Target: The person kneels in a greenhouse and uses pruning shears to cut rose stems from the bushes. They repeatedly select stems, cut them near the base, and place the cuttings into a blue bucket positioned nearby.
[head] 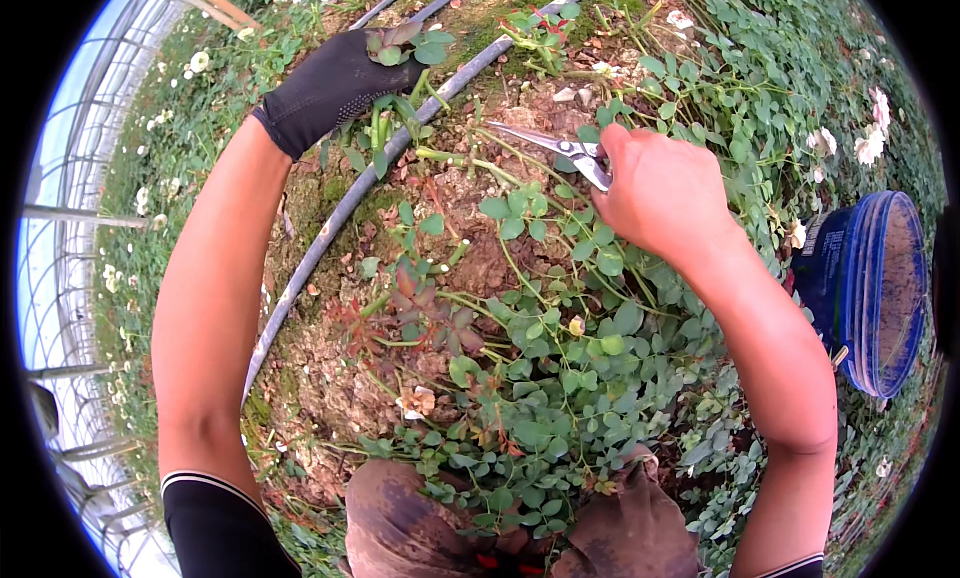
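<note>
My left hand (345, 86), in a black knitted glove, is among leafy rose stems (382, 127) on the far side of the hose; its fingertips are partly hidden by leaves, so whether it grips a stem does not show. Bare, my right hand (664, 188) is closed around the handles of small metal pruning snips (555, 146). Their narrow blades point left, over the soil close to a green cane. Below the snips, green rose canes (480, 161) with cut ends lean over the bed, and leafy shoots (555, 353) spread towards my knees.
A grey irrigation hose (322, 236) curves along the bed, with more hoses at the top. At the right a blue plastic bucket (825, 278) lies tilted among rose foliage. White roses (870, 142) bloom beyond. The greenhouse frame (67, 218) stands at the left.
</note>
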The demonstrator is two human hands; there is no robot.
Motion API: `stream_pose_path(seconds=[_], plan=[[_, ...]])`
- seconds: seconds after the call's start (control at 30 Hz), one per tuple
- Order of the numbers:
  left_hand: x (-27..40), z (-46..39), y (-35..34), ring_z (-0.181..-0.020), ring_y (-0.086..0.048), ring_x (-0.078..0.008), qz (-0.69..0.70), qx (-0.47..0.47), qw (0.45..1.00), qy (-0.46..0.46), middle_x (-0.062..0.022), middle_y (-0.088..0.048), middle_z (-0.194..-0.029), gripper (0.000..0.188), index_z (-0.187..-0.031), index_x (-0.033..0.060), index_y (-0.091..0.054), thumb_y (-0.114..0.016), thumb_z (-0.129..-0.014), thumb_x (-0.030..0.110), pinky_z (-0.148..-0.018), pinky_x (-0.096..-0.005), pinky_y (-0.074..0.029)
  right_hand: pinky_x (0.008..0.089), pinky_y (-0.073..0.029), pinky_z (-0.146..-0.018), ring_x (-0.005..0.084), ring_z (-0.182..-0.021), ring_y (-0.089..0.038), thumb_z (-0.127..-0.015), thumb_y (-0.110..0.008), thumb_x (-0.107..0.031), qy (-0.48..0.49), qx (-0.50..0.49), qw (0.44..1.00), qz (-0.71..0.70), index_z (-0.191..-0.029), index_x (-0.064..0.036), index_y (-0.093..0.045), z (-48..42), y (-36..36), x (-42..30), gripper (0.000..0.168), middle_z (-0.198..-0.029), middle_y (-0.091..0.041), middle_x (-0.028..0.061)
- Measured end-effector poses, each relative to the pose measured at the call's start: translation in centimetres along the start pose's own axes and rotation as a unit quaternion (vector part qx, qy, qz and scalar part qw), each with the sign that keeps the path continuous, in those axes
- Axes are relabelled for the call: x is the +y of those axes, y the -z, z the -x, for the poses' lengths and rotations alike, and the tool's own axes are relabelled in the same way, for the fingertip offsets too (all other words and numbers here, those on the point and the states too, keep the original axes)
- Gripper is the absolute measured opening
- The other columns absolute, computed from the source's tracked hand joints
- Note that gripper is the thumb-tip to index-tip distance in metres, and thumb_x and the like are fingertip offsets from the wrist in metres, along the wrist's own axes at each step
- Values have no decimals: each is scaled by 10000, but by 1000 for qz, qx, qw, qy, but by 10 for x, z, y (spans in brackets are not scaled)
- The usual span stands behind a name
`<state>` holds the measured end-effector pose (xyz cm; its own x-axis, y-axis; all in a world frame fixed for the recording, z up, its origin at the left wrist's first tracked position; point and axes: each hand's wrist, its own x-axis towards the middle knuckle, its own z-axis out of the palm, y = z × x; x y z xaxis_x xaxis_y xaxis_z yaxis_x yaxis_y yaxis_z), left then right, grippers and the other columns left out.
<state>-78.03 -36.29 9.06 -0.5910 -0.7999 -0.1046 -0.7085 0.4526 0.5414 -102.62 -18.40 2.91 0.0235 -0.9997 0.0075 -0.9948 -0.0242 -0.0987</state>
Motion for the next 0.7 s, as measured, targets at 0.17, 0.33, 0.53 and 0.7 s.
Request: stream_pose_path(seconds=[0.17, 0.33, 0.53, 0.7], plan=[[-7, 0, 1, -780, -537, -109, 70, -7, 993, -90, -15, -628, -861, 330, -1058, 3, -661, -658, -869, 274, -729, -298, -464, 412, -554, -685, 297, -768, -693, -821, -562, -149, 1, 56, 998, 19, -930, -22, -610, -7, -2, 6, 174, -787, -677, 139], [19, -17, -13, -820, -632, -227, -90, -74, 970, -212, -144, -688, -948, 354, -1102, 10, -668, -671, -810, 210, -794, -328, -498, 442, -533, -709, 334, -790, -674, -771, -692, -237, -3, 43, 999, -7, -908, -30, -593, -14, -7, 3, 268, -842, -657, 155], [32, -33, -24, -748, -637, -308, -236, -113, 941, -216, -186, -663, -825, 254, -878, 21, -692, -684, -811, 265, -725, -404, -506, 427, -550, -694, 315, -777, -690, -808, -591, -176, 23, 43, 999, -13, -944, -23, -618, -19, -7, -3, 207, -837, -689, 151], [21, -34, -19, -769, -636, -342, -258, 0, 949, -181, -195, -651, -812, 268, -877, -3, -659, -654, -826, 259, -718, -415, -505, 431, -551, -645, 321, -718, -688, -769, -613, -146, 14, -15, 1000, 20, -923, -39, -616, -17, 4, -2, 187, -821, -687, 145]])
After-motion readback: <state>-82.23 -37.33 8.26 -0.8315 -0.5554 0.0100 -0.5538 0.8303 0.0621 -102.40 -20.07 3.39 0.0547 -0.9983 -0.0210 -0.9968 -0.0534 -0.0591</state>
